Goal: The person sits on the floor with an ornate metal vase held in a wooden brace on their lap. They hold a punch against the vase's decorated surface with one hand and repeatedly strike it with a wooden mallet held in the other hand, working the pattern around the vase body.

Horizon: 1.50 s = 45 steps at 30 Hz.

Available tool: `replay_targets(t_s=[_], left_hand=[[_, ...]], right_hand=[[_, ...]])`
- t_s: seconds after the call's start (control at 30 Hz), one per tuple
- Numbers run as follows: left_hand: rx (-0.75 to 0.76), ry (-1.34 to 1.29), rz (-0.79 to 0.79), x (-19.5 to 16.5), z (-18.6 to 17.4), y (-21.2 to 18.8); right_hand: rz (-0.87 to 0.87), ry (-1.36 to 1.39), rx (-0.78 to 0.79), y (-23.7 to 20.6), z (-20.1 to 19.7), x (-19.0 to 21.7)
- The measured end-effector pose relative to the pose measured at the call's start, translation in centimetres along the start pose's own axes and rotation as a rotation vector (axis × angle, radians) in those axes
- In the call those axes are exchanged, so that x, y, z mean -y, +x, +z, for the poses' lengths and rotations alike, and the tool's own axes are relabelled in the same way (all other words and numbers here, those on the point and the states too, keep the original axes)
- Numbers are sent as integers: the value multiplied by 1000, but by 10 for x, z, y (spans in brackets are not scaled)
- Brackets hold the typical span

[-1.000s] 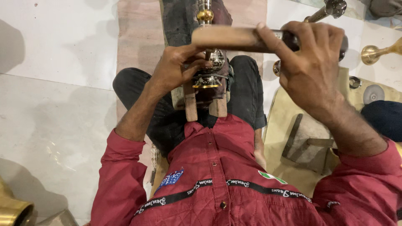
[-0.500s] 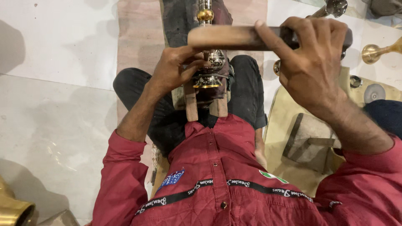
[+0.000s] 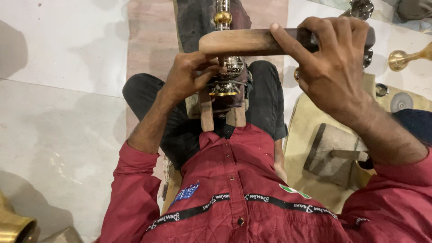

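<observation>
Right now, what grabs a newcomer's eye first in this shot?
The right hand, top right, grips a wooden mallet held level across the top centre. Just beneath it the left hand steadies an engraved metal piece with a brass rim, set between two wooden posts over the person's lap. The red quilted shirt fills the bottom of the view.

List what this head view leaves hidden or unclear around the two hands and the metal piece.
- Left hand: its fingers cover whatever small tool they pinch against the engraved metal piece.
- Right hand: it wraps the wooden mallet, hiding the far end.
- Metal piece: its top runs off the upper edge.
- Wooden clamp: its base is hidden by the red shirt.
- Brass object: cut off at the bottom-left corner.
</observation>
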<state>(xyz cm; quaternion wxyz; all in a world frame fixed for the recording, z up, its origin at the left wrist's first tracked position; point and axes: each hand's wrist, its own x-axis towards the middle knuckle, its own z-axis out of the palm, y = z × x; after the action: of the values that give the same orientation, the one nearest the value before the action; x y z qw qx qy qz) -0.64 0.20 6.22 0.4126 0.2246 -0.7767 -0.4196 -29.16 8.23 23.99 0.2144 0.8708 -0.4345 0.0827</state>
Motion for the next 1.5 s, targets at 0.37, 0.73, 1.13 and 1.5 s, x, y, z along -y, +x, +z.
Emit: replay_targets(t_s=[0.37,0.73,1.13,1.5], left_hand=[[-37,-119,-30,-2,3,-3],[-31,-14,-34,4,1,-4],[-36,-72,-6,0,-1,-6],[-73,-13,-20,11,3,-11]], right_hand=[[152,538,7,5,-6,2],[-3,104,15,5,-3,-1],[94,328,47,7,-14,5],[0,62,-4,12,-14,11]])
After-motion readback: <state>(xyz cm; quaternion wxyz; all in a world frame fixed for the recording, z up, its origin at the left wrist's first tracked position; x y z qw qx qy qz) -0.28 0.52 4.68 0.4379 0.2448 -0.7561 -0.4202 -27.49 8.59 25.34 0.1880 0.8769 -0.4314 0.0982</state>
